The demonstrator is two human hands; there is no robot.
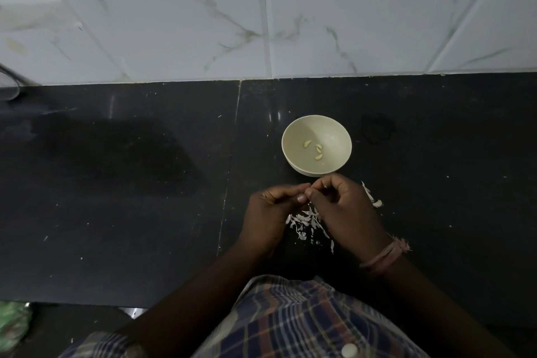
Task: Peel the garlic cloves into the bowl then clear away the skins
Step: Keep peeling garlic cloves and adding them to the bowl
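Plaid shirt (296, 320), frayed pink wrist thread (386, 256)

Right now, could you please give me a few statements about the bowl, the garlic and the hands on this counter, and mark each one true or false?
1. The bowl holds three peeled cloves. True.
2. The bowl lies tipped on its side. False: it stands upright on the dark counter.
3. Loose skins lie on the counter beneath the hands. True.
4. The left hand rests flat on the counter away from the right hand. False: both hands meet just in front of the bowl, fingers pinching together.
5. The skins have already been cleared away. False: they are still scattered on the counter.
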